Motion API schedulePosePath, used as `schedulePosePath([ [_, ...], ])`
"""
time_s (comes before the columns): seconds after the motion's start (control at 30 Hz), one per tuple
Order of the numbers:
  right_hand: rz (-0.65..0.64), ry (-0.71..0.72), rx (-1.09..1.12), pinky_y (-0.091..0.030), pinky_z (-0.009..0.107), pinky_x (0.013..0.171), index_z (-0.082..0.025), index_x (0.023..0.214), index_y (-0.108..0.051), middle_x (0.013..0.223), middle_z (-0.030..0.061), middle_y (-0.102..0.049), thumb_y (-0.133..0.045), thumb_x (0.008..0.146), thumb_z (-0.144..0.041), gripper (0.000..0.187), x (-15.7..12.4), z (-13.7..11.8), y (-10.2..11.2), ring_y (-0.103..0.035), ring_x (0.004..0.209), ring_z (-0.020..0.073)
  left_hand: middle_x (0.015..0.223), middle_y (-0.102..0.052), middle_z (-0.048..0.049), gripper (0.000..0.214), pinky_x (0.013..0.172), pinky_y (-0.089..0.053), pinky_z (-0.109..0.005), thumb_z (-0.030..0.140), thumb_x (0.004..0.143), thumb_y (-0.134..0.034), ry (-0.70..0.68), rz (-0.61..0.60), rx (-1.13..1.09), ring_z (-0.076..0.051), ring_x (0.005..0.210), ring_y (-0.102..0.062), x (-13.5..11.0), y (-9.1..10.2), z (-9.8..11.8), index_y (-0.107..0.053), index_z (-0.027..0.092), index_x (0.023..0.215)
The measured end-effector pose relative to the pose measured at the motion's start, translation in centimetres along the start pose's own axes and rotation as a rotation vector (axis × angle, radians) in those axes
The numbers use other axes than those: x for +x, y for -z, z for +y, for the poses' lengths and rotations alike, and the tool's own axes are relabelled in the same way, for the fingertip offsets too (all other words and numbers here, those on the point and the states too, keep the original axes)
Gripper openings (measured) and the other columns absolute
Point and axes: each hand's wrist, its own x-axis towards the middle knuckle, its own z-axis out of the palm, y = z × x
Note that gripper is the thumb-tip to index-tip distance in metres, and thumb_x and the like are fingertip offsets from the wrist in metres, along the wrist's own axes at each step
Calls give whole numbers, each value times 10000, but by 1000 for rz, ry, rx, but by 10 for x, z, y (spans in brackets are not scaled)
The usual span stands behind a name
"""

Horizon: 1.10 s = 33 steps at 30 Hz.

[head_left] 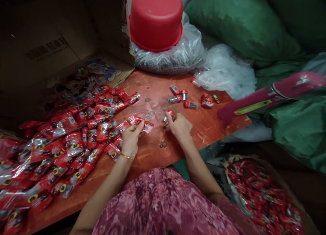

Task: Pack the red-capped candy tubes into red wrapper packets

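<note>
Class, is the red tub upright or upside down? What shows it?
Upside down: the red tub has its base uppermost, its flared rim on the plastic bag.

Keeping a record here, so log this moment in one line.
left hand: pinching red wrapper; right hand: holding tube; at left: packet pile; beyond: red tub

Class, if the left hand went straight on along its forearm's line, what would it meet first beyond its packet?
The left hand would probably meet the clear plastic bag under the red tub, though depth is unclear.
</note>
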Motion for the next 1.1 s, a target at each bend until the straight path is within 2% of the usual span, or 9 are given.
schedulePosePath([
  [0.1, -34, 46, -80, -398, 319, 664, -124, 927, -589, 896, 160, -650, -435, 822, -582, 495, 5, 2, -2, -609, 858, 278, 522, -569, 36, 484, 582, -429, -213, 481, 311, -825, 42, -31, -13, -68, 517, -514, -1, -3, -1, -571, 125, 518],
  [0.27, 36, 256, 33, -411, 356, 731, -154, 869, -555, 878, 122, -623, -523, 787, -353, 217, 5, 11, -20, -562, 885, 272, 561, -597, 26, 461, 600, -450, -211, 462, 344, -829, 73, -51, -59, -78, 554, -548, -1, 1, 1, -561, 132, 523],
  [0.33, 51, 292, 248, -428, 356, 714, -162, 867, -536, 830, 95, -613, -509, 774, -316, 182, 2, 18, -22, -567, 804, 239, 570, -604, 22, 451, 601, -450, -207, 465, 365, -826, 68, -61, -60, -81, 569, -559, 0, 5, 2, -571, 133, 535],
  [0.4, -4, 306, 595, -453, 321, 646, -179, 890, -518, 780, 48, -604, -494, 784, -345, 199, -5, 24, -19, -569, 687, 184, 576, -609, 19, 443, 598, -447, -204, 476, 392, -818, 62, -70, -46, -81, 572, -560, 1, 7, 2, -590, 133, 554],
  [0.5, -230, 296, 1037, -443, 253, 487, -199, 907, -520, 673, -22, -576, -535, 773, -428, 265, -22, 31, -3, -522, 489, 112, 563, -603, 21, 430, 594, -438, -204, 479, 415, -812, 44, -82, -36, -77, 559, -547, 1, 7, 1, -593, 134, 550],
  [0.57, -374, 273, 1163, -403, 224, 401, -199, 882, -543, 600, -46, -557, -584, 744, -454, 293, -35, 31, 8, -477, 401, 87, 538, -588, 26, 433, 582, -425, -206, 480, 402, -815, 35, -81, -25, -74, 540, -529, 1, 5, -1, -584, 135, 525],
  [0.67, -476, 240, 1211, -375, 201, 353, -187, 844, -574, 568, -42, -575, -645, 698, -452, 311, -48, 27, 15, -473, 367, 77, 512, -571, 29, 443, 557, -395, -204, 492, 383, -814, 16, -75, -7, -73, 525, -509, -1, 3, -3, -576, 137, 500],
  [0.77, -517, 198, 1215, -389, 192, 360, -179, 838, -585, 562, -33, -596, -667, 680, -441, 317, -53, 22, 12, -510, 383, 85, 518, -572, 27, 438, 559, -387, -208, 495, 393, -810, 0, -83, -12, -77, 536, -511, -3, 3, -4, -580, 138, 498],
  [1.1, -434, 104, 1350, -408, 193, 387, -179, 830, -554, 572, -46, -600, -623, 721, -454, 304, -59, 7, -3, -440, 344, 47, 530, -568, 32, 427, 565, -416, -217, 492, 466, -788, -105, -118, -19, -71, 519, -500, -4, 7, -9, -574, 130, 543],
])
